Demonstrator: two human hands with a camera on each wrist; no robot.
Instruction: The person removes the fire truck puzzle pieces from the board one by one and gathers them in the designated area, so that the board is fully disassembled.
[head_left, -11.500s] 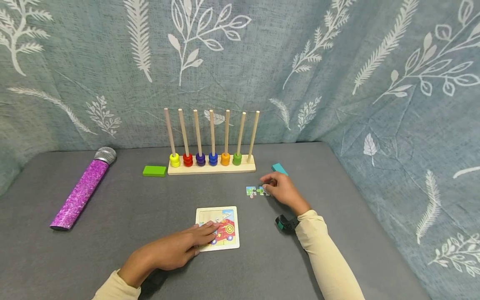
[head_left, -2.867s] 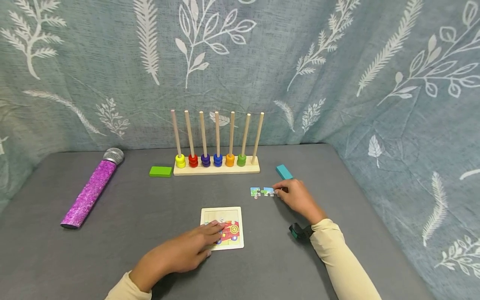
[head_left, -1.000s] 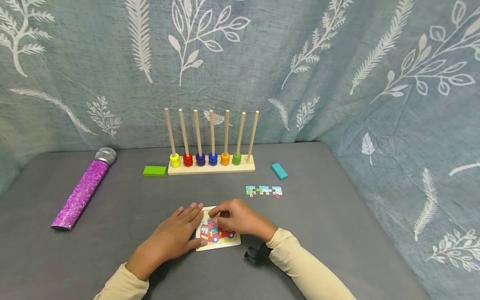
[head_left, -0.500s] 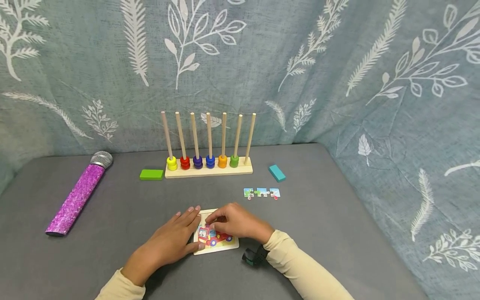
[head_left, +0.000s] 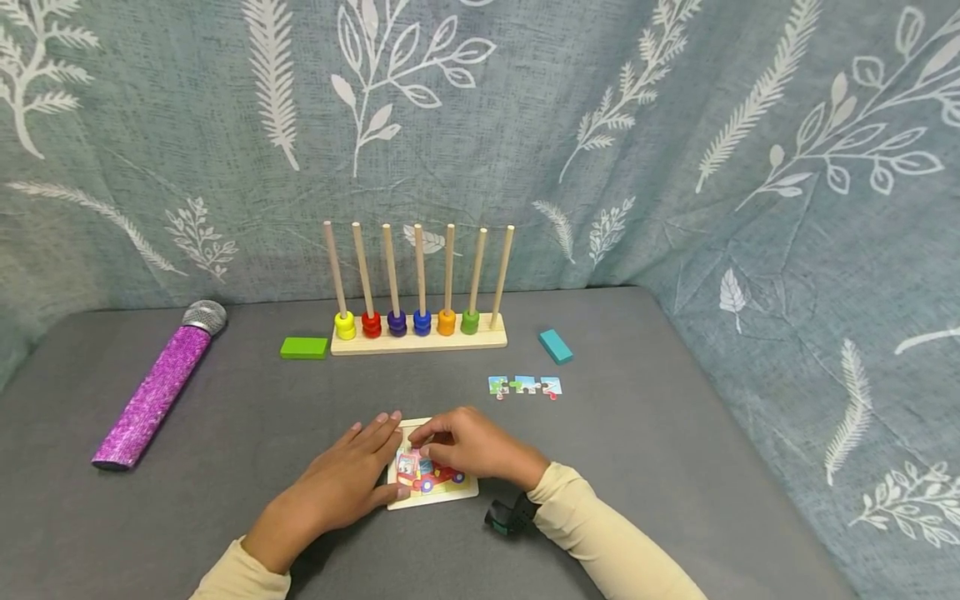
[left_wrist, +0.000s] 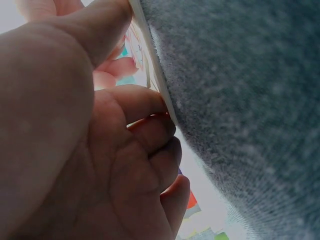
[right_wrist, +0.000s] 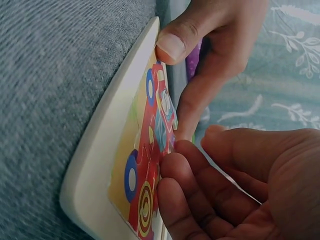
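On the table [head_left: 637, 450] lie one puzzle [head_left: 433, 481], three loose pieces [head_left: 525, 384], two blocks [head_left: 303, 348], one microphone [head_left: 153, 396] and one seven-peg stand [head_left: 420, 346]. The left hand [head_left: 341, 479], fingers outstretched, rests on the puzzle's left edge. The right hand [head_left: 476, 443], at the loose pieces three seconds ago, now bends its fingers over the puzzle; I cannot tell what they hold.

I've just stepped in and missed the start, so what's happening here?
A person has both hands at a small vehicle puzzle in a pale frame. The left hand rests along the frame's left side; the right hand has its fingers over the puzzle's upper part, and whether it pinches a piece is hard to tell. Three loose pieces lie in a row beyond, with a peg rack farther back.
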